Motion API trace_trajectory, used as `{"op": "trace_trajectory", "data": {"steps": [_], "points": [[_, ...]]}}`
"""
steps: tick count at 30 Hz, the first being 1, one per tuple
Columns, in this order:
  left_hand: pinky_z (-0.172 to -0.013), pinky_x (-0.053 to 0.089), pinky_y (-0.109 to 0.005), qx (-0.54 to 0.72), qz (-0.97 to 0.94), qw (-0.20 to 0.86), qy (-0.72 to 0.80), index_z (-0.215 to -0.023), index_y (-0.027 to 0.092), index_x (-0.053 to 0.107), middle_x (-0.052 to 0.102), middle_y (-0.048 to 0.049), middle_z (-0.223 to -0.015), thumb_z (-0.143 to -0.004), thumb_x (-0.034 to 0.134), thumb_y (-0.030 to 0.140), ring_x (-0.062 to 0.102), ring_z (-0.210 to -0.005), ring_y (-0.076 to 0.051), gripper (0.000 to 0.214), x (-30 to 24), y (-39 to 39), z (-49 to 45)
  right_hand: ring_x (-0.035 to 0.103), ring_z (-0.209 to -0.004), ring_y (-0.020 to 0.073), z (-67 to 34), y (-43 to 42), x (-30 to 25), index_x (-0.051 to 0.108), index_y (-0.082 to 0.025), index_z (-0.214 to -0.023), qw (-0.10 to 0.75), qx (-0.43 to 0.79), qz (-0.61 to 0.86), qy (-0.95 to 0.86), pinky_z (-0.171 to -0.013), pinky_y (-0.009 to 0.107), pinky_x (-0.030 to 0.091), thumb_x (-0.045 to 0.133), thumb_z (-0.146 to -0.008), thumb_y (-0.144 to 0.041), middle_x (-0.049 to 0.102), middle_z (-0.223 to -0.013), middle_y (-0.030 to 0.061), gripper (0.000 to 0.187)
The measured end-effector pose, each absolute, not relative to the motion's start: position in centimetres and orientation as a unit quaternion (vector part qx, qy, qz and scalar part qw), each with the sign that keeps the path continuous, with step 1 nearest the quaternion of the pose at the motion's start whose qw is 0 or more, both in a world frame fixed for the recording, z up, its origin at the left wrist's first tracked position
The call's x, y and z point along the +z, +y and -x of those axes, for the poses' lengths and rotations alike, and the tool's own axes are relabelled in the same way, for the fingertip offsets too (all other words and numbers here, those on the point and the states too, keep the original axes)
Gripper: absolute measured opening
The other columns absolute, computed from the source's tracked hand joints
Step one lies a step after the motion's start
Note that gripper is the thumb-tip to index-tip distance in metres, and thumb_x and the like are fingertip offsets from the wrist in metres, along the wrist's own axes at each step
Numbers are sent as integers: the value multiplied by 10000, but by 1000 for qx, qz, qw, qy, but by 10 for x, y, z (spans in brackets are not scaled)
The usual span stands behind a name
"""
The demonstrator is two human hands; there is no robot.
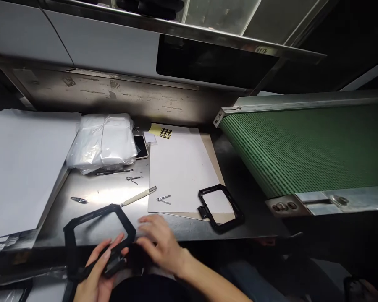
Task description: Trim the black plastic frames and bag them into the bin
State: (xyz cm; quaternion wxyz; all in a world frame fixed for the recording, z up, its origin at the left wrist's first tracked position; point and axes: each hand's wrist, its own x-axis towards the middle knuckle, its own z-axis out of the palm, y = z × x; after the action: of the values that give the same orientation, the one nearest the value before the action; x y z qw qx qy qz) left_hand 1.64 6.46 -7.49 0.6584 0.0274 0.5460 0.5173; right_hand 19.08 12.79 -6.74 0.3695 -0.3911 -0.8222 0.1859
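Head view: my left grip [100,268] is clenched on the lower side of a black plastic frame [91,216], which rises from my palm over the front edge of the steel counter [176,230]. My right grip [160,245] is open, released, just beside the frame's right corner. Well to the right, a second hinged black frame [209,189] lies across a white paper sheet [179,167]; a craft knife [138,197] lies just beyond the held frame.

Scuffed steel backsplash [97,94], green conveyor belt [305,147]
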Motion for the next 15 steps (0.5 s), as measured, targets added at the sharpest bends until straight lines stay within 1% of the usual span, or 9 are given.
{"op": "trace_trajectory", "data": {"steps": [1,3,4,5,8,10,12,14,15], "points": [[-632,529,-217,518,-21,650,556,-818,240,575,719,19,-856,-583,704,257,653,-749,-160,268,-76,64,-12,478,-958,181,-203,138,-75,499,-167,-966,368,177,431,-805,-823,344,422,392,-851,-270,542,-1007,95,188],[-600,520,-191,511,-9,639,575,-823,209,583,723,5,-784,-590,678,128,651,-693,-133,264,-76,62,-5,434,-996,253,-227,158,-94,482,-131,-1039,354,162,493,-778,-788,450,411,409,-842,-256,477,-1071,170,245],[-594,517,-183,505,-5,636,583,-837,192,589,720,-7,-763,-584,665,86,647,-685,-127,285,-75,61,-3,427,-993,276,-236,166,-104,471,-114,-1064,345,158,516,-768,-777,491,396,427,-834,-269,457,-1083,188,281],[-589,517,-184,499,-3,634,591,-855,177,593,716,-17,-751,-571,661,60,643,-680,-128,315,-73,58,-1,435,-978,276,-243,172,-114,474,-114,-1061,335,156,532,-761,-764,495,396,442,-828,-283,458,-1074,177,289],[-566,522,-214,477,-6,634,608,-923,159,581,705,-33,-733,-508,713,61,636,-668,-156,447,-59,51,-1,484,-900,207,-253,180,-130,512,-145,-980,311,170,554,-753,-756,419,411,468,-824,-325,504,-993,84,242],[-556,510,-237,470,-38,632,615,-1004,173,539,699,-33,-671,-483,754,144,629,-645,-180,564,-45,46,-6,511,-805,170,-251,177,-126,533,-155,-923,303,192,556,-750,-715,356,428,466,-823,-349,538,-884,55,228],[-550,487,-264,467,-100,617,625,-1044,181,507,694,-42,-619,-467,768,262,603,-585,-192,638,-29,41,-11,512,-678,154,-246,169,-108,538,-151,-909,305,219,556,-742,-633,312,440,442,-829,-357,545,-758,49,241],[-540,466,-301,457,-159,597,640,-1004,184,528,681,-46,-567,-447,762,344,561,-518,-198,625,-13,37,-16,496,-594,138,-239,158,-80,537,-152,-914,312,248,552,-733,-566,274,438,406,-844,-349,530,-682,30,247],[-535,459,-316,447,-175,592,647,-971,191,546,671,-45,-543,-436,761,356,544,-495,-200,600,-6,35,-19,498,-592,134,-236,151,-62,540,-156,-913,315,261,545,-732,-557,260,438,396,-849,-344,527,-679,23,246]]}}
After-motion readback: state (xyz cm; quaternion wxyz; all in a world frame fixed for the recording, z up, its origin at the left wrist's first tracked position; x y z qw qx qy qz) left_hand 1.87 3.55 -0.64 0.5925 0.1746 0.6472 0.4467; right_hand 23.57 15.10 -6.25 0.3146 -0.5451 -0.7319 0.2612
